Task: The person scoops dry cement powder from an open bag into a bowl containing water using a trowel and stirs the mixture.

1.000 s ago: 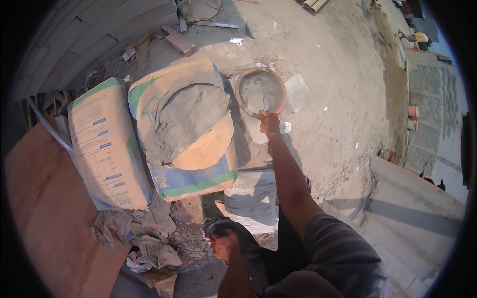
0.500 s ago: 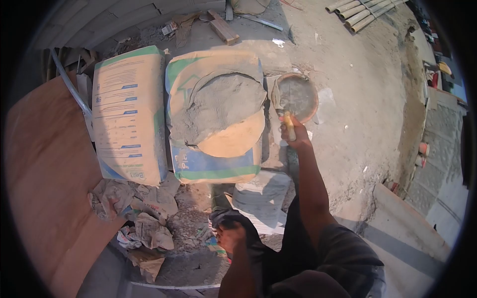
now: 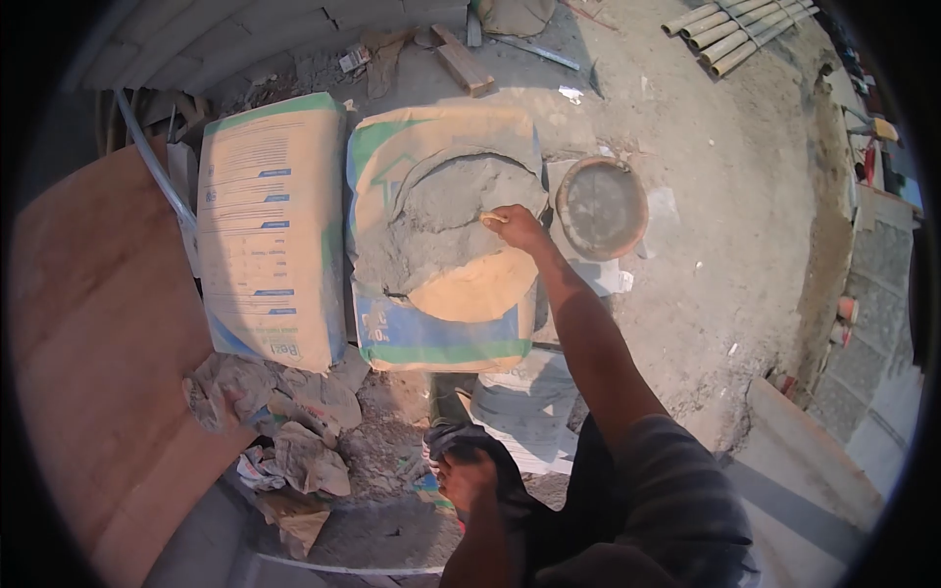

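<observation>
My right hand (image 3: pixel 517 227) grips the pale handle of a trowel (image 3: pixel 491 218) over a torn-open paper cement bag (image 3: pixel 446 345). Grey powder (image 3: pixel 436 211) fills the opening, and the trowel's blade is hidden in or behind it. To the right of this bag stands a round, brown-rimmed bowl (image 3: pixel 643 218) with grey material inside. My left hand (image 3: pixel 466 477) rests over my knee with its fingers loosely spread, holding nothing visible.
A second, closed cement bag (image 3: pixel 270 225) lies to the left. Crumpled paper (image 3: pixel 304 461) lies below it beside a brown board (image 3: pixel 98 353). Bamboo poles (image 3: pixel 745 34) and a wood block (image 3: pixel 463 64) are farther back. A folded white sack (image 3: pixel 524 402) lies near my legs.
My right hand has moved the trowel left from the bowl to the powder in the open bag. The view has shifted slightly; my left hand stays at my knee.
</observation>
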Demonstrator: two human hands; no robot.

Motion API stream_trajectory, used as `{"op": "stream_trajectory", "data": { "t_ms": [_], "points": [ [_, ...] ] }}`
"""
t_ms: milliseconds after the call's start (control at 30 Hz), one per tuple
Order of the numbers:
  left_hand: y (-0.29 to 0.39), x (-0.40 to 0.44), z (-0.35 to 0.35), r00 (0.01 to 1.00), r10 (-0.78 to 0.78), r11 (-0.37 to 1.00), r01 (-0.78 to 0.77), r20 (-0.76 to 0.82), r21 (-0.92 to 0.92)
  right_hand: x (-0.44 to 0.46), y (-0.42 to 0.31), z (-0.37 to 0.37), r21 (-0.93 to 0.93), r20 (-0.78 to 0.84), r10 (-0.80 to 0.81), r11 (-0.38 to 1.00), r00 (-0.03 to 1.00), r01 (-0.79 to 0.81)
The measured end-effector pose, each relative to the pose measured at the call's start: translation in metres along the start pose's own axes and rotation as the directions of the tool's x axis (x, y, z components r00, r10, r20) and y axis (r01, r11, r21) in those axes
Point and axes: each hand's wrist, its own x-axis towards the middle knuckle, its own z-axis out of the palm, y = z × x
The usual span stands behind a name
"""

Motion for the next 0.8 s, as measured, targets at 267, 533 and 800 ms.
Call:
{"op": "stream_trajectory", "data": {
  "t_ms": [267, 533, 800],
  "points": [
    [0.003, -0.001, 0.001, 1.000, 0.010, 0.998, -0.009, -0.006, 0.059, -0.017, -0.001, 0.005, -0.062, -0.244, -0.193, 0.981, 0.950, 0.183],
    [0.004, -0.005, -0.002, 0.999, 0.010, 1.000, -0.009, 0.045, -0.008, -0.100, 0.062, 0.003, 0.056, -0.375, -0.225, 0.963, 0.899, 0.264],
    [-0.005, 0.000, 0.011, 0.996, 0.018, 0.999, -0.016, 0.083, -0.029, -0.262, 0.123, -0.079, 0.569, -0.333, 0.219, 0.822, 0.917, 0.010]
  ]
}}
